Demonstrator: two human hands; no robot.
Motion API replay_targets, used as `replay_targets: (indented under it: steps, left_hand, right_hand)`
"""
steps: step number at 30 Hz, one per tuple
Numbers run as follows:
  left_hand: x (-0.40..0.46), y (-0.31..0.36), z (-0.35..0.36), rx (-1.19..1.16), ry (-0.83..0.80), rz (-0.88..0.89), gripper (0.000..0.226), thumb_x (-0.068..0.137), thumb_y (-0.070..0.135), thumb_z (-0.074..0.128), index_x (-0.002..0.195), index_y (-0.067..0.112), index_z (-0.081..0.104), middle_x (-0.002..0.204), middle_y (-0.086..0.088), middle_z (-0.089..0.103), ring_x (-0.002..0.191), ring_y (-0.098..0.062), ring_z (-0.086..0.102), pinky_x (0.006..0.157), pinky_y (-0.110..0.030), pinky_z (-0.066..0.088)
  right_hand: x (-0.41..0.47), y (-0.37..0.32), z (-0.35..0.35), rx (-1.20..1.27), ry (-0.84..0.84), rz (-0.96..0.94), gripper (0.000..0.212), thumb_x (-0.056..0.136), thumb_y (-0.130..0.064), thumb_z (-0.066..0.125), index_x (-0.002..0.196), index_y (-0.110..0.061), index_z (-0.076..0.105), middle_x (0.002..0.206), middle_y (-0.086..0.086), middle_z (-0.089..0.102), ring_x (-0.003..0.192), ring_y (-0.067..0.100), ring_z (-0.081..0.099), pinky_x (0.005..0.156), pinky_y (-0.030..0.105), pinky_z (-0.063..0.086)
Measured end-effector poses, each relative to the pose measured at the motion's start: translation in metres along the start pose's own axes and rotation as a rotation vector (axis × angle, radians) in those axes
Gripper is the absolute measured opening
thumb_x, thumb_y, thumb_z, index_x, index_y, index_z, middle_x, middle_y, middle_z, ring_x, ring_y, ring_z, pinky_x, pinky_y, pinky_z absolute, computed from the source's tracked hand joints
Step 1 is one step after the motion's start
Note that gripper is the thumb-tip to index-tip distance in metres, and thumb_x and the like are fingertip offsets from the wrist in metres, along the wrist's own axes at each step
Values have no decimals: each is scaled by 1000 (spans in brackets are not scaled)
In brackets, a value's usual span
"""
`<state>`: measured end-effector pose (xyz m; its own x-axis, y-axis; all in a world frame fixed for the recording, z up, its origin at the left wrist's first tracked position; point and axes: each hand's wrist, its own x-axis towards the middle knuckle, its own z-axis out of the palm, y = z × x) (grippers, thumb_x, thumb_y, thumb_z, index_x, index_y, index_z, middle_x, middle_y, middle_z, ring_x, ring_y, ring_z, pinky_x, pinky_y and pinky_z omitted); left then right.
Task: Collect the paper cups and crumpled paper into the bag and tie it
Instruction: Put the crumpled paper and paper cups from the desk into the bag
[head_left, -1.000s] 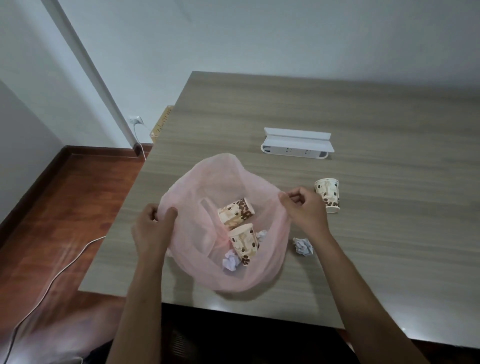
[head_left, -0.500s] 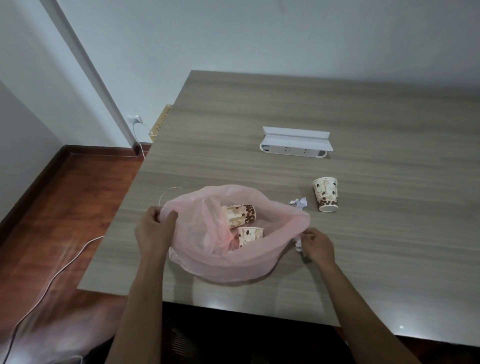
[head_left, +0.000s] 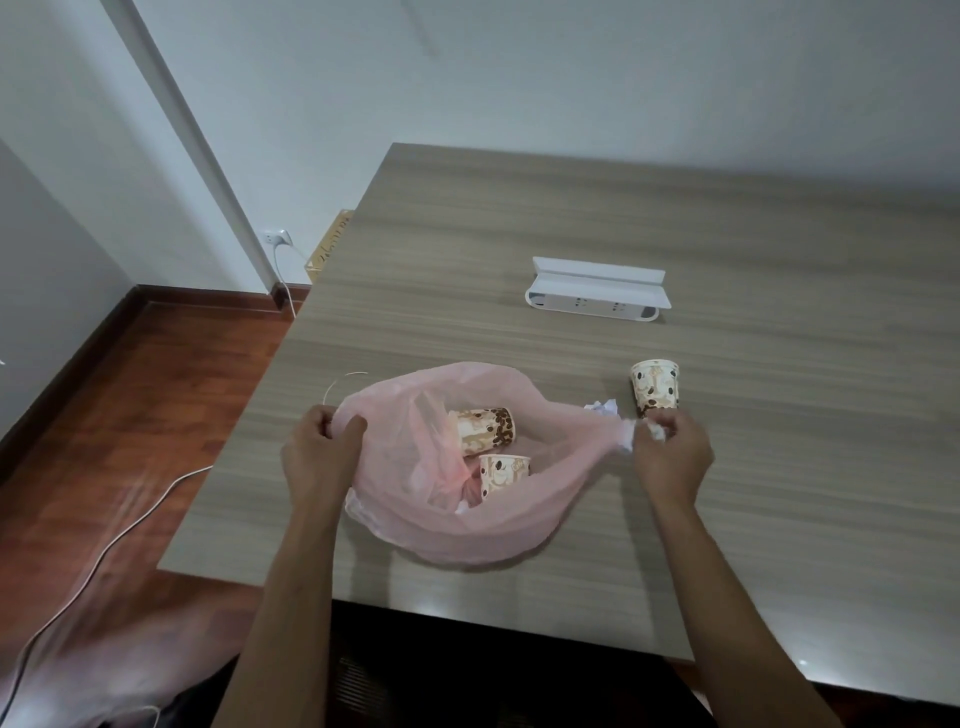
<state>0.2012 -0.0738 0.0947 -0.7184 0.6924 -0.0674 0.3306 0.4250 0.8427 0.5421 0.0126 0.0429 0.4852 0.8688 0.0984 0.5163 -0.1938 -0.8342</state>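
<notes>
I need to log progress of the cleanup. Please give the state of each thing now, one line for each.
pink plastic bag: open, rim held at both sides
two paper cups in the bag: lying on their sides
paper cup on the table: upside down, not collected
crumpled paper on the table: loose, beside the bag
left hand: grips the rim
right hand: pinches rim and a paper ball
</notes>
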Motion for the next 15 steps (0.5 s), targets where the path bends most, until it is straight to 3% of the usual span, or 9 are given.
replay_targets:
  steps: [2,4,6,8,10,13,15]
  left_hand:
    - [-1,0,1,9,0,7,8,80,17,65,83,10,63,72,-5,62,71,-26,57,66,-31,39]
    - [-1,-1,2,16,-3,12,9,80,16,65,83,8,64,73,-5,63,71,-26,57,65,-31,39]
    - [-2,0,4,23,-4,19,10,80,16,65,85,7,64,73,-6,64,70,-25,57,64,-30,38]
    - [-2,1,6,25,-7,20,10,80,16,65,85,7,65,74,-7,65,69,-23,57,62,-30,38]
    - [-4,1,7,27,-13,28,10,80,16,65,85,8,65,75,-7,65,69,-23,57,60,-30,38]
    - [-5,1,8,20,-17,29,8,79,16,65,84,10,64,76,-6,65,70,-23,58,60,-30,40]
    - [-5,1,8,25,-19,15,7,79,16,64,84,11,64,76,-5,65,71,-23,58,62,-30,40]
  right_hand:
    - [1,-34,-6,74,97,-123,14,76,-6,72,89,-10,69,95,9,66,84,26,62,78,37,52]
    - [-6,-66,-7,156,116,-239,12,78,-10,74,88,-10,69,93,4,64,80,21,61,73,26,51]
    - [-20,-91,-2,233,47,-285,11,80,-10,75,89,-10,69,94,2,63,77,16,61,69,10,46]
    - [-38,-106,8,243,-54,-329,11,82,-13,76,90,-11,68,96,4,64,76,12,61,67,5,44]
    - [-52,-111,18,210,-343,-320,14,85,-21,75,95,-14,70,99,-2,66,83,10,64,71,8,49]
    - [-63,-106,27,15,-955,-253,26,86,-37,73,109,-25,73,108,-15,70,100,8,66,90,28,53]
    - [-61,-100,27,6,-981,-237,27,84,-36,74,111,-29,73,111,-16,70,101,6,65,89,33,55]
